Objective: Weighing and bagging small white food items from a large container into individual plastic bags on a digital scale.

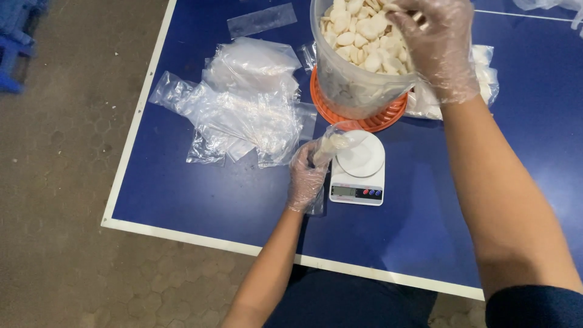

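Left hand (305,176), fingers pinching the mouth of a thin, limp, slippery plastic bag (333,144) over the scale (358,170); right hand (434,45) fingers clenched around light, brittle white chips (358,30) in the tub (352,85).

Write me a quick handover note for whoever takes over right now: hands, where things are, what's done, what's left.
Left hand, gloved, holds a small clear bag open over the white scale; a few pale pieces are in the bag.
Right hand, gloved, is in the big clear tub of pale pieces, which sits on an orange lid.
Empty bags lie in a heap left of the tub on the blue table. More pieces lie in plastic behind the right wrist.
Done: bag started. Left: fill and weigh it.
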